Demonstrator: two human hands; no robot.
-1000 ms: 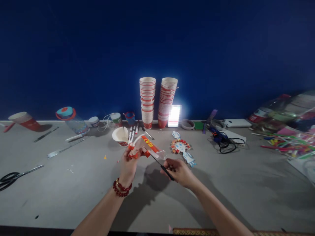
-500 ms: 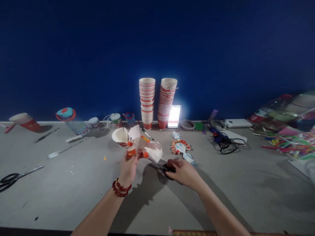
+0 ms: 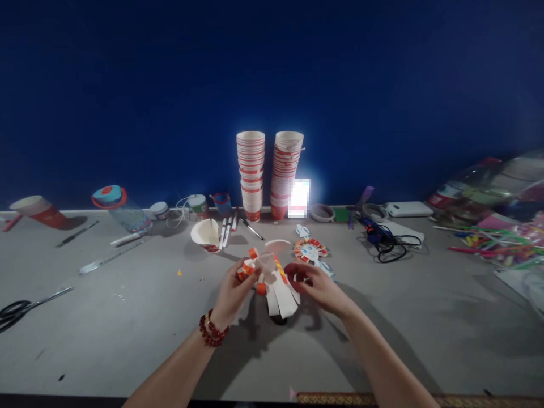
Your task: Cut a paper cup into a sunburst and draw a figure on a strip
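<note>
No word, brand or number could be read. Yellow marks on the orange side of the cut paper cup [image 3: 280,296], at six o'clock from mid-view, were too small to make out, as was the scale of the ruler [image 3: 113,255] between eight and nine. The red-and-white label [image 3: 440,198] on the bottle [image 3: 461,180] at three o'clock was too blurred to spell out.

Cup stacks [image 3: 251,187] stand behind the paper strips [image 3: 284,300].
</note>
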